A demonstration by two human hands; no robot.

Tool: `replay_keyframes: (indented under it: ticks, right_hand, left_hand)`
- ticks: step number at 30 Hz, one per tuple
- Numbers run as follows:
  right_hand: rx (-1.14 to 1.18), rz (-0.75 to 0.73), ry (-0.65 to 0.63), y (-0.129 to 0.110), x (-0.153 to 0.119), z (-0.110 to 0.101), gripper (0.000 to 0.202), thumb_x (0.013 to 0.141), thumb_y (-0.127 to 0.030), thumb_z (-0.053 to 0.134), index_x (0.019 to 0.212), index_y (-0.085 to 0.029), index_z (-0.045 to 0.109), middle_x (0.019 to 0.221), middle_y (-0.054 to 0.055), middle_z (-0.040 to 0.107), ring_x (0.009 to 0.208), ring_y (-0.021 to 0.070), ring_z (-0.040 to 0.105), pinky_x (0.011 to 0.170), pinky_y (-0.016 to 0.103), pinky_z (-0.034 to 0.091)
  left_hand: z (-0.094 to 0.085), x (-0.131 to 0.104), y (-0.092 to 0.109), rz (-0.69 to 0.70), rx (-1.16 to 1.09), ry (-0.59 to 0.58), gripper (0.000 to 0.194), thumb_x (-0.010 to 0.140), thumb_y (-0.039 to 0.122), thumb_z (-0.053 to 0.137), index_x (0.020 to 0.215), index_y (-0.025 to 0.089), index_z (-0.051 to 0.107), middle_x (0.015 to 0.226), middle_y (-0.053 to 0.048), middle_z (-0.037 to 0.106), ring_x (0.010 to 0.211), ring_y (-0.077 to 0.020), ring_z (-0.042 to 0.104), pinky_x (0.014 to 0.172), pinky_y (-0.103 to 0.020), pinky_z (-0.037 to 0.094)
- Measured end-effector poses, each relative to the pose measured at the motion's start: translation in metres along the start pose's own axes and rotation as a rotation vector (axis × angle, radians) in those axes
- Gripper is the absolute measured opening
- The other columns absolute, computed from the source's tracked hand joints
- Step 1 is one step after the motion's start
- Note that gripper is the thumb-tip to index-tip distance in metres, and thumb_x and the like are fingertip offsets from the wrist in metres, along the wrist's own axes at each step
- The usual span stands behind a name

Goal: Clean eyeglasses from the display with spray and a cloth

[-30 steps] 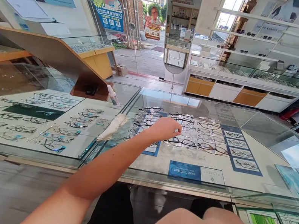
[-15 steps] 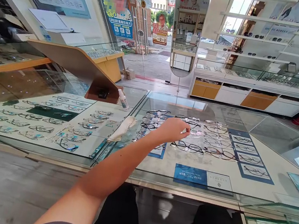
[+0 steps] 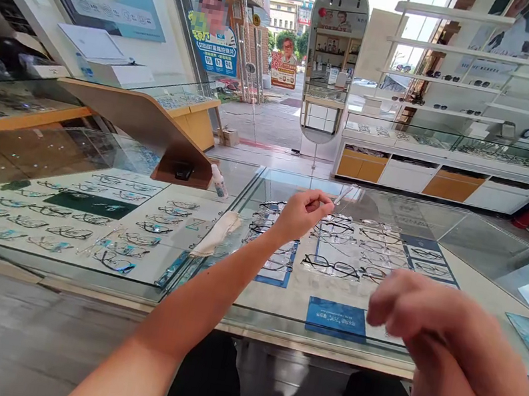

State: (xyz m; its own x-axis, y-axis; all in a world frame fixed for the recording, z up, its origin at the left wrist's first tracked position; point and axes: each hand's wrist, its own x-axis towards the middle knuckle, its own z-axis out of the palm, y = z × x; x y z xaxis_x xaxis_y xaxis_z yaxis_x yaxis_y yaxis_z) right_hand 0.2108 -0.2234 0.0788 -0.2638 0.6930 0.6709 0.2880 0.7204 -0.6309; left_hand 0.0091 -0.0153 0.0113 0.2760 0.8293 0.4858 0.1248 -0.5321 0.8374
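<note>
My left hand reaches over the glass display case, its fingers closed on a pair of clear-framed glasses raised above the rows. My right hand is large and close at the lower right, its fingers curled together; whether anything is between them is hidden. Beneath and beside my left hand lie several rows of eyeglasses, among them a black-rimmed pair at the front. A blue and white card lies near the case's front edge.
On the left are more eyeglasses, a beige cloth, a small white bottle and a brown tilted board. An oval mirror stands beyond the case. The case's front edge runs above my legs.
My left hand has lifted up from the rows with the clear-framed glasses. My right hand has risen into view from the lower right corner. The view has tilted slightly up.
</note>
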Motion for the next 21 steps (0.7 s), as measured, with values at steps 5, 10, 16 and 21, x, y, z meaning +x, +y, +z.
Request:
replay_keyframes:
  ticks: [5, 10, 16, 21]
  right_hand:
    - [-0.143, 0.115, 0.138, 0.083, 0.075, 0.001, 0.041, 0.113, -0.055, 0.044, 0.087, -0.025, 0.056, 0.067, -0.002, 0.053, 0.058, 0.0154, 0.045, 0.059, 0.032, 0.036]
    - [-0.284, 0.176, 0.109, 0.145, 0.089, 0.017, 0.067, 0.107, -0.077, 0.030, 0.067, -0.025, 0.042, 0.058, -0.001, 0.043, 0.057, 0.0157, 0.040, 0.059, 0.033, 0.030]
    - [-0.274, 0.187, 0.006, 0.159, 0.072, 0.033, 0.045, 0.108, -0.056, 0.050, 0.086, -0.022, 0.071, 0.060, -0.003, 0.048, 0.057, 0.0149, 0.041, 0.060, 0.031, 0.029]
    - [-0.418, 0.188, -0.033, 0.157, 0.069, 0.043, 0.045, 0.105, -0.035, 0.050, 0.144, -0.024, 0.071, 0.062, -0.002, 0.063, 0.055, 0.0179, 0.047, 0.063, 0.032, 0.031]
  left_hand:
    - [-0.002, 0.007, -0.006, -0.015, -0.158, 0.122, 0.028, 0.092, 0.048, 0.076, 0.087, 0.021, 0.071, 0.081, -0.001, 0.061, 0.074, -0.0141, 0.053, 0.068, -0.028, 0.044]
    - [-0.001, 0.009, -0.011, -0.057, -0.323, 0.126, 0.033, 0.089, 0.052, 0.081, 0.090, 0.021, 0.071, 0.103, -0.006, 0.074, 0.095, -0.0171, 0.068, 0.090, -0.032, 0.056]
    - [0.009, 0.003, -0.012, -0.012, -0.274, 0.141, 0.035, 0.092, 0.054, 0.078, 0.094, 0.020, 0.070, 0.114, -0.010, 0.076, 0.113, -0.0231, 0.072, 0.096, -0.037, 0.059]
    - [0.014, -0.002, -0.011, 0.047, -0.142, 0.235, 0.032, 0.097, 0.052, 0.072, 0.098, 0.020, 0.069, 0.117, -0.011, 0.075, 0.115, -0.0235, 0.072, 0.090, -0.034, 0.061]
